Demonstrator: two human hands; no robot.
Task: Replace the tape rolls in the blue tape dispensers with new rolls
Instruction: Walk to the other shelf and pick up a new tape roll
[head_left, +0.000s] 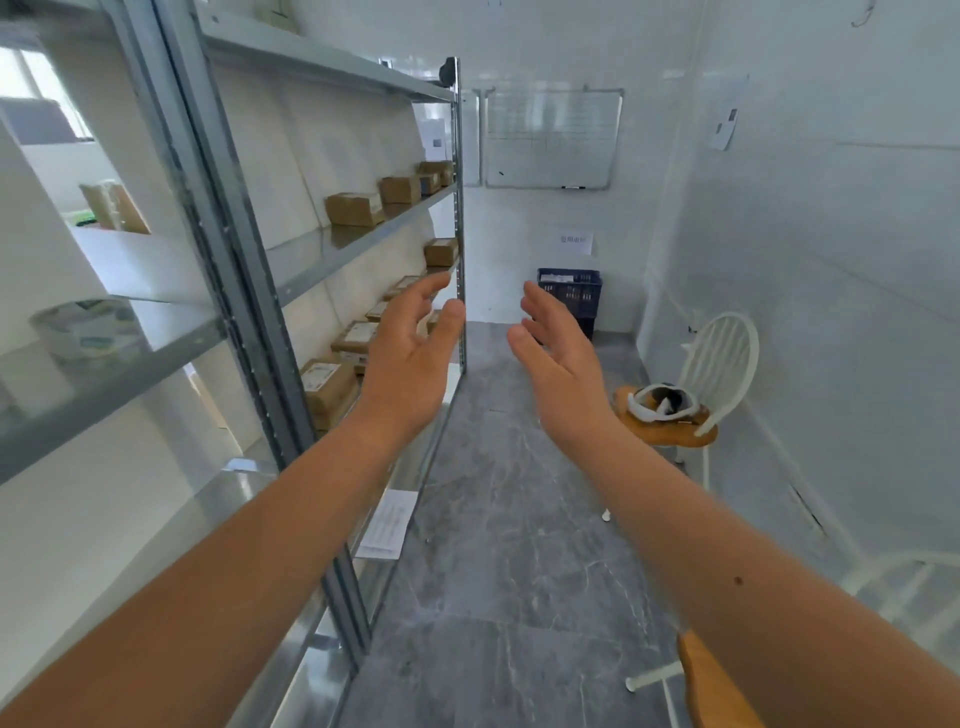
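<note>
Both arms are stretched out in front of me over a narrow aisle. My left hand (410, 353) is open, palm facing right, fingers spread, and holds nothing. My right hand (558, 348) faces it, palm to the left, also open and holding nothing. The two palms stand about a hand's width apart. No blue tape dispenser shows anywhere in view. A stack of what look like tape rolls (85, 330) sits blurred on a shelf at the far left.
A grey metal shelving unit (260, 322) runs along the left with several cardboard boxes (355, 209). A dark blue crate (571, 296) stands at the far wall under a whiteboard (553, 137). A white chair (719, 364) holding a headset stands on the right. The floor is grey tile.
</note>
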